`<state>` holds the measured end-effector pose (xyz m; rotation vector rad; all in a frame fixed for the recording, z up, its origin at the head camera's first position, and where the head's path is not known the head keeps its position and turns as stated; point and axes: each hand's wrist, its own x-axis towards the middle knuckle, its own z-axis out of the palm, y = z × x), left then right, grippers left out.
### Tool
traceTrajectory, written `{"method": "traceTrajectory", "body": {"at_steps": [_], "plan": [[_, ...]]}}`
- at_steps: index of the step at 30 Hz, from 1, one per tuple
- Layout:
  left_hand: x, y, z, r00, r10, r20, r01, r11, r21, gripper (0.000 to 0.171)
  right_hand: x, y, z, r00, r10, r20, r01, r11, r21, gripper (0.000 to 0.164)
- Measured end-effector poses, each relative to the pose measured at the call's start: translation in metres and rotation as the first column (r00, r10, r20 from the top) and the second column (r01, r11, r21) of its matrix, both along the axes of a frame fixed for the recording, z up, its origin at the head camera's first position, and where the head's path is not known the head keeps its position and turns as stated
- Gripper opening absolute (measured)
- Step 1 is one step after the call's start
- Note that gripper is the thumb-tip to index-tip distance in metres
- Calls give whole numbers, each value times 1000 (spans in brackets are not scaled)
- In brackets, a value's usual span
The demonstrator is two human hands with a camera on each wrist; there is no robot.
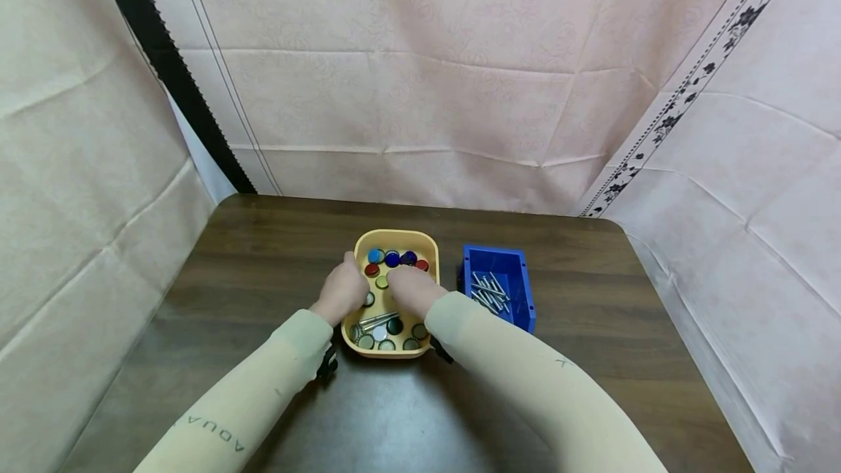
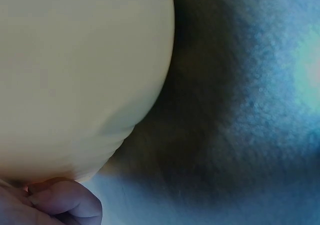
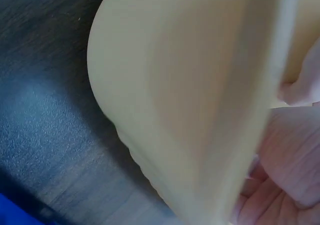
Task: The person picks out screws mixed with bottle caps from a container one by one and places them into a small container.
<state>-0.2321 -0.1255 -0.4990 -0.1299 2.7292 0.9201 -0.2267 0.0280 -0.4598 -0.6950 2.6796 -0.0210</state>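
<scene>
A yellow tray (image 1: 394, 353) holds several round coloured pieces that look like bottle caps (image 1: 392, 259), in blue, red, green and pale tones. A few silver screws or bolts (image 1: 379, 320) lie in its near left part. My left hand (image 1: 343, 286) holds the tray's left side, its curled fingers (image 2: 70, 199) beside the outer wall in the left wrist view. My right hand (image 1: 414, 290) reaches inside the tray near the right side, among the caps. In the right wrist view its fingers are bent behind the tray wall (image 3: 165, 85); whether they pinch anything is hidden.
A blue bin (image 1: 523, 268) with several silver screws or bolts (image 1: 490, 292) stands just right of the tray. Both rest on a dark wooden table (image 1: 591, 327). Pale cloth (image 1: 407, 93) hangs behind the table and at both sides.
</scene>
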Motion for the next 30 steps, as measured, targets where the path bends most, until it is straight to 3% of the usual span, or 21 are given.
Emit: {"method": "traceTrajectory", "body": {"at_steps": [10, 19, 30], "plan": [[-1, -1, 1, 1000, 3, 2, -3, 1000, 17, 65, -12, -3, -8, 998, -49, -30, 49, 999, 1, 12], [0, -3, 0, 1000, 22, 7, -22, 999, 34, 66, -11, -6, -2, 997, -74, -19, 74, 997, 4, 13], [0, 0, 2, 998, -5, 55, 7, 999, -31, 67, -10, -4, -1, 997, -69, -38, 69, 998, 10, 13]]}}
